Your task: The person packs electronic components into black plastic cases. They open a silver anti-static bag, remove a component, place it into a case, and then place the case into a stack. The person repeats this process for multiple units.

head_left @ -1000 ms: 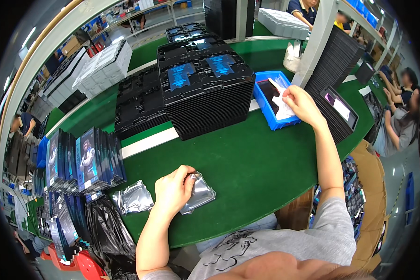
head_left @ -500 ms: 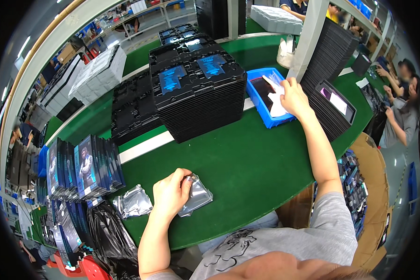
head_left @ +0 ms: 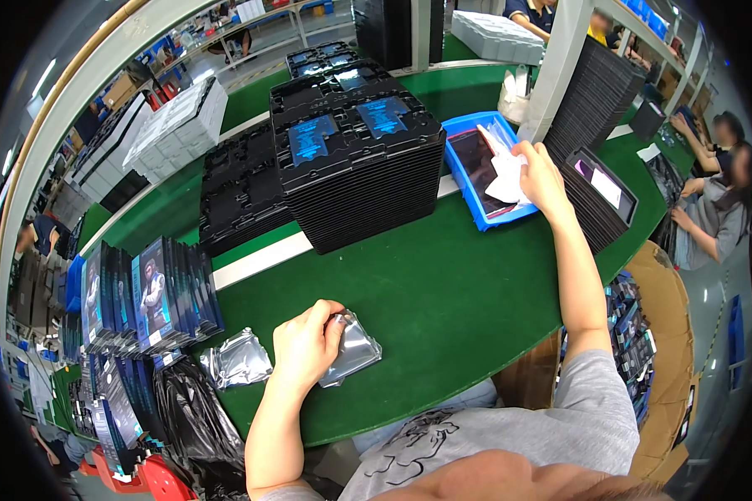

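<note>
My left hand (head_left: 303, 344) is closed on the edge of a silver antistatic bag (head_left: 356, 352) that lies on the green table. A second silver bag (head_left: 240, 361), crumpled, lies to its left, apart from the hand. Farther off on the right, my right hand (head_left: 545, 179) reaches over a blue plastic tray (head_left: 508, 220). Its fingers are pinched on a white piece of paper (head_left: 504, 180) in the tray. Beside the paper lies a dark flat piece (head_left: 473, 157). The fingertips partly hide what they grip.
Tall stacked black plastic trays (head_left: 363, 200) stand left of the blue tray. Printed boxes (head_left: 154, 301) stand in rows at the left edge, with black plastic bags (head_left: 188, 401) below. More black trays (head_left: 593, 100) rise at the right, near a cardboard bin (head_left: 664, 326). A co-worker (head_left: 714, 217) sits beyond.
My right hand has shifted slightly right and nearer, and more of the white paper and dark piece shows. The left hand and both silver bags stay put.
</note>
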Tool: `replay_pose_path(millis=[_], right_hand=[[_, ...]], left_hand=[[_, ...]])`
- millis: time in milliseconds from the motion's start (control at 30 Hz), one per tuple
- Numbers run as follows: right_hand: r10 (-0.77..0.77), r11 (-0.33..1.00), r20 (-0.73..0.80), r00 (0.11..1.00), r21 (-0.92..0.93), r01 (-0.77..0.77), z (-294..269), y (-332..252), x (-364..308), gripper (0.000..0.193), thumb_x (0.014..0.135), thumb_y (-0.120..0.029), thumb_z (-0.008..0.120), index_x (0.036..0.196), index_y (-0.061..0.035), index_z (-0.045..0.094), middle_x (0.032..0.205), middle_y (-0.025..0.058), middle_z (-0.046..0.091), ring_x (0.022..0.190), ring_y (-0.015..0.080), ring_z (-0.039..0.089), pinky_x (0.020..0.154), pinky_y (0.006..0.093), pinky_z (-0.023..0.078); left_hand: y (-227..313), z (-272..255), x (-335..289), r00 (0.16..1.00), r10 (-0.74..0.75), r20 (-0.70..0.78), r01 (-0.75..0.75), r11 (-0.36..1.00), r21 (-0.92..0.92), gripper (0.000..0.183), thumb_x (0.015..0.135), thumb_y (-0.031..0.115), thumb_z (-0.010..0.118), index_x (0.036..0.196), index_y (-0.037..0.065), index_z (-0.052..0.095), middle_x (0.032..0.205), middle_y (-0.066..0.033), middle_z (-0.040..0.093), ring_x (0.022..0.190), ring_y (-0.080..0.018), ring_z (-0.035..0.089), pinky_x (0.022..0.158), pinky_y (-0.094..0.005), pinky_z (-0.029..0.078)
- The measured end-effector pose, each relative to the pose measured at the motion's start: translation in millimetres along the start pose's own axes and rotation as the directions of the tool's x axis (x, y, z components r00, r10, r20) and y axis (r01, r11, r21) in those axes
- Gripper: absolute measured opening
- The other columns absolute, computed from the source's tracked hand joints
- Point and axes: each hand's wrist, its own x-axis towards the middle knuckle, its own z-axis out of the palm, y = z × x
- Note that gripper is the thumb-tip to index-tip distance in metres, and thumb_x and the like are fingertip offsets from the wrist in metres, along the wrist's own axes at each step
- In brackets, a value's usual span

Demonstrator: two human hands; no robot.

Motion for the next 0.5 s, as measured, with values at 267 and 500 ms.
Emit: replay_pose_path(millis=[267,500], right_hand=[[-0.071,0.993,-0.111,0.991,-0.099,0.060,-14,-17,-9,0.027,0.084,0.003,0.053,0.107,-0.0101,0.058,0.097,0.0141,0.053,0.092,0.0347,0.062,0.075,0.0463,0.052],[-0.077,0.992,-0.110,0.991,-0.109,0.065,-13,-15,-9,0.027,0.084,0.003,0.054,0.107,-0.0101,0.058,0.097,0.0142,0.053,0.092,0.0342,0.062,0.075,0.0461,0.052]], left_hand=[[-1,0,0,1.000,0.012,-0.002,-0.012,1.000,0.002,0.011,0.085,0.011,0.066,0.095,0.007,0.064,0.082,-0.0103,0.070,0.072,-0.0288,0.069,0.066,-0.0373,0.053],[0,0,0,1.000,0.016,0.002,-0.016,1.000,0.008,0.011,0.085,0.012,0.066,0.095,0.007,0.063,0.083,-0.0101,0.070,0.072,-0.0288,0.069,0.066,-0.0375,0.053]])
